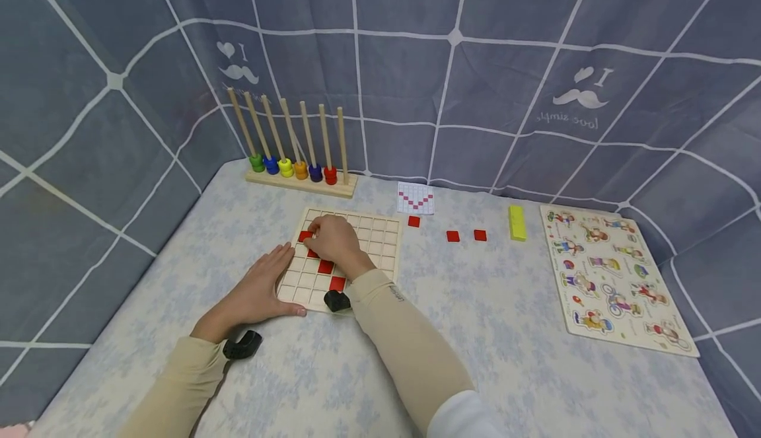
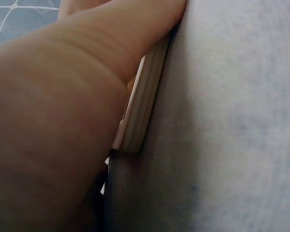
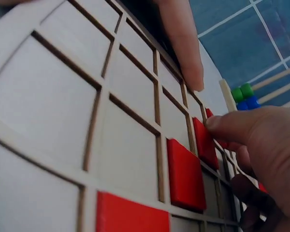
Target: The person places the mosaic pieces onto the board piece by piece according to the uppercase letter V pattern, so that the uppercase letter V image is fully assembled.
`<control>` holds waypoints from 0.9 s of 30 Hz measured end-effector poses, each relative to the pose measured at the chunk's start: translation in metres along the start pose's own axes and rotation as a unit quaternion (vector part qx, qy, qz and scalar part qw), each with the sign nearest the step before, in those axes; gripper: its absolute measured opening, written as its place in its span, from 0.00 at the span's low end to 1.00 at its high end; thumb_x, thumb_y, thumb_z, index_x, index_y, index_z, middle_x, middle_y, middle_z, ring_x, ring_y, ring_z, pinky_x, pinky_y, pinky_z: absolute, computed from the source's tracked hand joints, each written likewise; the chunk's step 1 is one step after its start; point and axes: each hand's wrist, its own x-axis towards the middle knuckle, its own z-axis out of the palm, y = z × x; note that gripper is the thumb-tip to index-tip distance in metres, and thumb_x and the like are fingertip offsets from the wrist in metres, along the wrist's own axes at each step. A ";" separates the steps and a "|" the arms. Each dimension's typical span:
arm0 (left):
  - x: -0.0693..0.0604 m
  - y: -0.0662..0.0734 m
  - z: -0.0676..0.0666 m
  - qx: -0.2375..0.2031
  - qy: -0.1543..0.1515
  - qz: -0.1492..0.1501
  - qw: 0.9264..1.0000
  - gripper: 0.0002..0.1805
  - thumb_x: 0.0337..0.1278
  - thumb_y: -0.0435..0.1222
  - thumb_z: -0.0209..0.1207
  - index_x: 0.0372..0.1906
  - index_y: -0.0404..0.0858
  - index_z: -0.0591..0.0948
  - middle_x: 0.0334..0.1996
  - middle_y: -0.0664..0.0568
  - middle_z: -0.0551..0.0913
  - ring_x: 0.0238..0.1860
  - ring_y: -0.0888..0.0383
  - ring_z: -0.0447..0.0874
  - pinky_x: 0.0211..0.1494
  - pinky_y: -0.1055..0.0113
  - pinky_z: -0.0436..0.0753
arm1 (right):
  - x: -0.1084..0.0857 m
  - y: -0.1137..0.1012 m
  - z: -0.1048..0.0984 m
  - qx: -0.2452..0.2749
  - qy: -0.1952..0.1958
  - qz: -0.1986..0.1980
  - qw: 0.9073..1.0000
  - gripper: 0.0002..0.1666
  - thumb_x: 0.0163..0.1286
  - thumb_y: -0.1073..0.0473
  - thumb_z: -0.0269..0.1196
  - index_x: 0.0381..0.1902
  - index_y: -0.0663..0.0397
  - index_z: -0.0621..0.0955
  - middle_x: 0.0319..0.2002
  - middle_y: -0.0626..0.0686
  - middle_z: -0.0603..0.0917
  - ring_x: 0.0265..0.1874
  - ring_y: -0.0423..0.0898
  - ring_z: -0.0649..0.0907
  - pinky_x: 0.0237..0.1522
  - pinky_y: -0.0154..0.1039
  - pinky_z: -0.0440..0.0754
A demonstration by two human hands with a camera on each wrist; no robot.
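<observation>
A wooden grid board point(image 1: 362, 221) lies on the table with several red square tiles on it, such as one tile point(image 1: 325, 267) forming part of a slanting row. My right hand point(image 1: 335, 240) reaches over the board's upper left. Its thumb and index finger pinch a red tile point(image 1: 305, 236) at the left column; in the right wrist view the thumb point(image 3: 232, 124) partly hides this tile. My left hand point(image 1: 258, 289) rests against the board's left side, fingers stretched and thumb along the near edge. The left wrist view shows the board's side point(image 2: 147, 92) beside that hand.
A pattern card point(image 1: 415, 198) with a red V lies behind the board. Loose red tiles point(image 1: 453, 236) lie to its right, then a yellow block point(image 1: 517, 222) and a picture puzzle board point(image 1: 615, 279). A peg stand with coloured beads point(image 1: 300, 170) stands at the back left.
</observation>
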 end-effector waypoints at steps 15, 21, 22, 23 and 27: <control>0.003 0.000 -0.001 0.009 0.002 0.001 1.000 0.75 0.37 0.66 0.76 0.82 0.31 0.50 0.83 0.36 0.47 0.83 0.35 0.43 0.81 0.35 0.48 | -0.006 0.027 -0.010 0.151 0.001 -0.015 0.988 0.26 0.71 0.49 0.68 0.64 0.49 0.83 0.32 0.46 0.85 0.29 0.43 0.80 0.42 0.34 0.80; 0.003 0.002 -0.004 0.008 0.012 0.001 1.000 0.74 0.37 0.62 0.78 0.81 0.30 0.50 0.82 0.34 0.48 0.82 0.34 0.43 0.80 0.35 0.48 | -0.029 0.098 -0.047 0.199 0.073 -0.030 0.977 0.29 0.68 0.53 0.70 0.65 0.53 0.81 0.34 0.48 0.82 0.28 0.41 0.74 0.37 0.36 0.75; 0.002 0.003 -0.004 0.007 0.010 0.000 1.000 0.73 0.37 0.61 0.78 0.81 0.30 0.50 0.82 0.34 0.48 0.82 0.34 0.43 0.80 0.35 0.48 | -0.035 0.115 -0.054 0.196 0.090 -0.021 0.976 0.28 0.68 0.54 0.71 0.64 0.53 0.82 0.34 0.49 0.82 0.29 0.42 0.73 0.36 0.36 0.73; 0.001 0.003 -0.004 0.004 0.007 -0.002 1.000 0.74 0.37 0.62 0.78 0.81 0.30 0.50 0.82 0.34 0.47 0.82 0.34 0.43 0.81 0.35 0.48 | -0.043 0.133 -0.062 0.192 0.108 -0.008 0.975 0.27 0.67 0.55 0.71 0.63 0.53 0.82 0.34 0.50 0.81 0.29 0.43 0.73 0.36 0.37 0.73; -0.002 0.003 -0.004 0.002 0.002 -0.006 1.000 0.74 0.38 0.62 0.77 0.81 0.30 0.49 0.82 0.34 0.47 0.82 0.34 0.43 0.80 0.35 0.48 | -0.077 0.203 -0.090 0.175 0.164 0.051 0.969 0.26 0.67 0.58 0.71 0.62 0.56 0.83 0.34 0.53 0.79 0.32 0.46 0.72 0.37 0.37 0.71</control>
